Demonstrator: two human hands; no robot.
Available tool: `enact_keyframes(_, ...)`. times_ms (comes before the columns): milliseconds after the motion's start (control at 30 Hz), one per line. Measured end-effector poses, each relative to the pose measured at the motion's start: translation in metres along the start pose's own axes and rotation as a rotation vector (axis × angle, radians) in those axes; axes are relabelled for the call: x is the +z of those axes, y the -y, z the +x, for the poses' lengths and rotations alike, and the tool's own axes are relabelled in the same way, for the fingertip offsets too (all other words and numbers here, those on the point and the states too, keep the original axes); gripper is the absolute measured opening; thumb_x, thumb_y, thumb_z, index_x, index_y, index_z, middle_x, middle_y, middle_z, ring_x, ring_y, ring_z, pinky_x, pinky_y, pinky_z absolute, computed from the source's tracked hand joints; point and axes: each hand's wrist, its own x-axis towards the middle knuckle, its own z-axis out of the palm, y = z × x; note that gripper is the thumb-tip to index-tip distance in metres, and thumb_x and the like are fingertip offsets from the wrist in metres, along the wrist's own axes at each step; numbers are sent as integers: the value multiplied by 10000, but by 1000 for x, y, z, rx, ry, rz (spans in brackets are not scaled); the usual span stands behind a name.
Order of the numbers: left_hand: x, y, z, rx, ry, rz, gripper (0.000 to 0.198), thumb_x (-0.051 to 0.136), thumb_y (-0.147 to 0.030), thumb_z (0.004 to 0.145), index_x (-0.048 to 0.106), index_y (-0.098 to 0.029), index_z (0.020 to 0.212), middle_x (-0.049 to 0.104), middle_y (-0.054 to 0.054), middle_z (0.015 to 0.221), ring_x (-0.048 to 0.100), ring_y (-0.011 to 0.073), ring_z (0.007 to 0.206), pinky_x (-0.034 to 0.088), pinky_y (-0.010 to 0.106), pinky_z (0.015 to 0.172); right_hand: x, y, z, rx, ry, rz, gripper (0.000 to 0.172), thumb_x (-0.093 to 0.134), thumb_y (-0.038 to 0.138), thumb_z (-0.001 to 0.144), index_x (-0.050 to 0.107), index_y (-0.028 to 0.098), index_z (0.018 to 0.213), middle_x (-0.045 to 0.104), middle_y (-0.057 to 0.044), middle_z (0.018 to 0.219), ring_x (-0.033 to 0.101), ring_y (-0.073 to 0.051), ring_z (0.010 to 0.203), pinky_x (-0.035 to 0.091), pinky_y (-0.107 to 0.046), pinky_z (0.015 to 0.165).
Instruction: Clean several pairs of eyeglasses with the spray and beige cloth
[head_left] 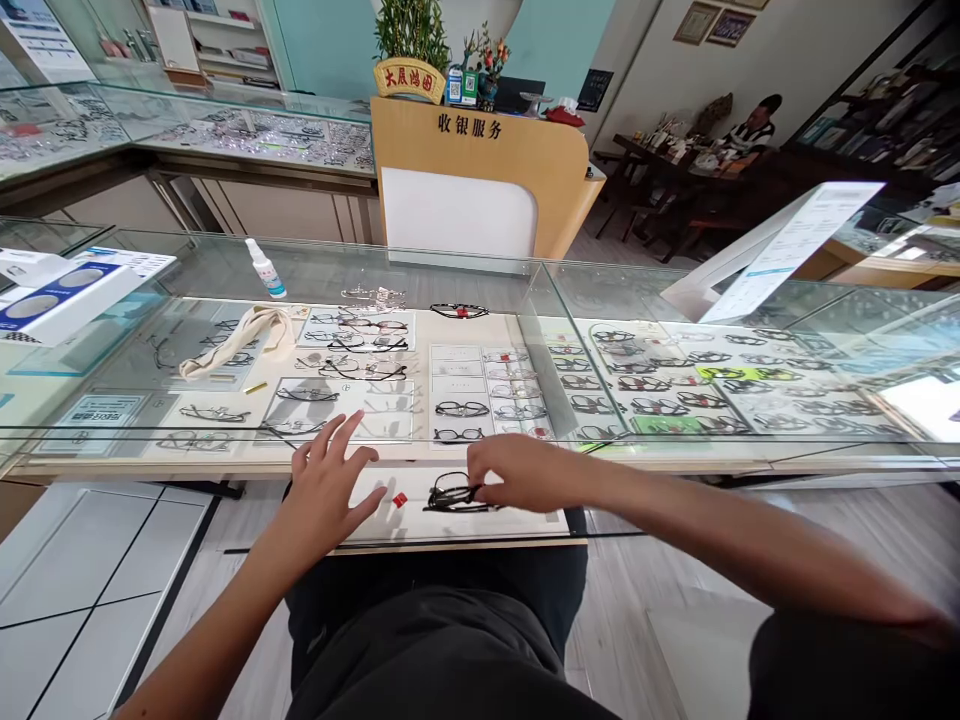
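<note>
My two hands at a white drawer (534,518). Right hand (521,470) — the grip is clamped on the right end of the black eyeglasses (448,497), which lie about the middle of the drawer. Left hand (326,490) — my grip is apart, fingers spread at the drawer's left end. A small red tag (400,500) lies left of the drawer's middle. Beyond the drawer, the glass bench (247,463) bears a spray bottle (266,270).
</note>
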Motion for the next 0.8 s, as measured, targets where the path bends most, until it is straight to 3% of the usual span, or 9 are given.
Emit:
enact_keyframes(133, 0, 0, 0, 14, 5, 0, 252, 672, -426, 1059, 795, -241, 1178, 475, 234, 1824, 448, 513, 1669, 470, 719, 1174, 66, -26, 23, 16, -157, -206, 105, 802, 203, 1006, 882, 217, 939, 863, -75, 1069, 794, -235, 985, 567, -335, 832)
enact_keyframes(233, 0, 0, -1, 10, 4, 0, 260, 673, -432, 1057, 801, -239, 1176, 471, 229, 1828, 446, 517, 1672, 470, 723, 1177, 83, -53, 56, 56, -286, -277, 184, 701, 158, 1059, 865, 178, 979, 843, -140, 1152, 762, -301, 1163, 594, -426, 1021)
enact_keyframes(333, -1, 0, -2, 13, 12, 10, 261, 656, -437, 1073, 795, -244, 1179, 448, 214, 1848, 435, 506, 1685, 479, 717, 1170, 77, -86, 94, 77, -413, -351, 258, 611, 157, 1103, 867, 193, 1105, 799, -160, 1393, 649, -350, 1439, 512, -546, 1252)
enact_keyframes(433, -2, 0, -4, 12, 22, 8, 256, 658, -445, 1074, 788, -251, 1179, 425, 202, 1864, 417, 499, 1699, 484, 713, 1170, 65, -121, 127, 105, -511, -413, 362, 504, 168, 1145, 857, 199, 1222, 770, -153, 1477, 552, -357, 1577, 382, -606, 1390)
enact_keyframes(600, -3, -1, -3, 16, 30, 23, 270, 634, -463, 1086, 769, -250, 1185, 426, 216, 1857, 396, 492, 1710, 498, 705, 1144, 54, -173, 164, 161, -592, -501, 404, 466, 138, 1123, 854, 193, 1223, 769, -167, 1453, 540, -377, 1583, 323, -643, 1430)
enact_keyframes(800, -5, -2, 2, -14, 23, -3, 282, 641, -470, 1083, 784, -245, 1174, 497, 225, 1801, 450, 487, 1665, 499, 691, 1155, 51, -212, 183, 159, -547, -584, 396, 503, 80, 1065, 868, 191, 1171, 785, -170, 1406, 560, -357, 1561, 296, -601, 1456)
